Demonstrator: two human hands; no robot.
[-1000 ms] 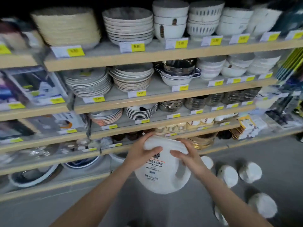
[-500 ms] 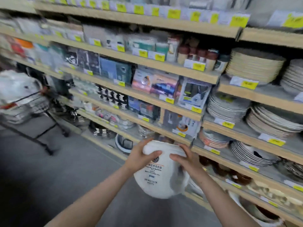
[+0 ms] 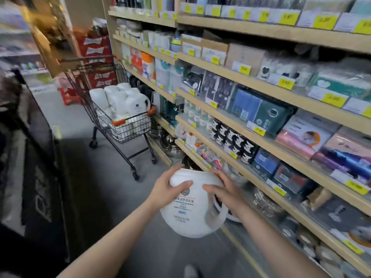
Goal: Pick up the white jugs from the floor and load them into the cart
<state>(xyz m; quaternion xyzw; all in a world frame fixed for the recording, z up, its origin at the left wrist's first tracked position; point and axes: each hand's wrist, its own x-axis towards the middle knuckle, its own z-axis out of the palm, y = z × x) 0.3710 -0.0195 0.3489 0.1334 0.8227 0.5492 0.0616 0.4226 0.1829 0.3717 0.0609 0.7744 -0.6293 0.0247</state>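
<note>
Both hands, left [image 3: 164,190] and right [image 3: 224,189], grip a white jug [image 3: 190,209] by its top, fingers curled round it, with the jug-filled cart [image 3: 120,117] well ahead beside the shelves [image 3: 251,81].

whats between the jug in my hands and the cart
In the head view, only bare grey floor lies between the held jug and the cart; shelves run alongside on the right.

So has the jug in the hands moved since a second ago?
Yes. The jug has swung left along the shelving, away from the crockery section, toward the cart; both hands still grip it.
</note>
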